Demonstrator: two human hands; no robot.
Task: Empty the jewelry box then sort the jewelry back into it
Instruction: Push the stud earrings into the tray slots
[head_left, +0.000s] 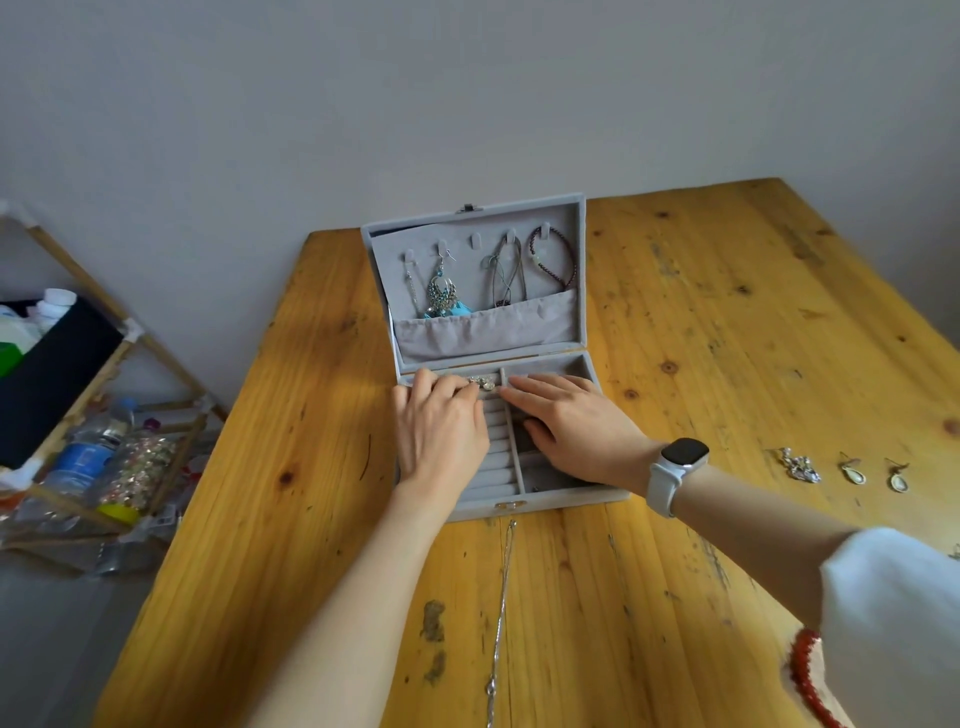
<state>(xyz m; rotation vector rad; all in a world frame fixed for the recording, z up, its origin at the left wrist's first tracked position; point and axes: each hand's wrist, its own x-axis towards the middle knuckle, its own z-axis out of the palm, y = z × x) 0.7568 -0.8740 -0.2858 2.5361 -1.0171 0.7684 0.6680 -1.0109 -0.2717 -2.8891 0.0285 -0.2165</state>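
Resting across the middle of the frame, a grey jewelry box (519, 506) sits open on a yellow wooden table (291, 467), its lid (478, 343) standing up against the wall behind. Both hands lie over the box's lower tray. The left hand (441, 431) covers the ring-roll rows on the tray's left side, its fingertips bent down at a small silver piece (482, 383) near the tray's far edge (whether they pinch it or only touch it cannot be told). The right hand (571, 421) lies flat and relaxed over the right compartments, fingers straight and pointing toward the centre divider, holding nothing; a white smartwatch (675, 462) is on that wrist.

Hanging from hooks inside the lid are a turquoise feather earring (444, 299), thin cords (506, 270) and a dark beaded bracelet (556, 260).

Below the box, at lower centre, a silver chain (501, 613) lies stretched on the table. At the right of the frame, well apart from the box, lie a silver cluster (800, 465) and two pale drop earrings (878, 475). A red beaded strand (805, 675) shows at lower right, beside a white sleeve (898, 623).
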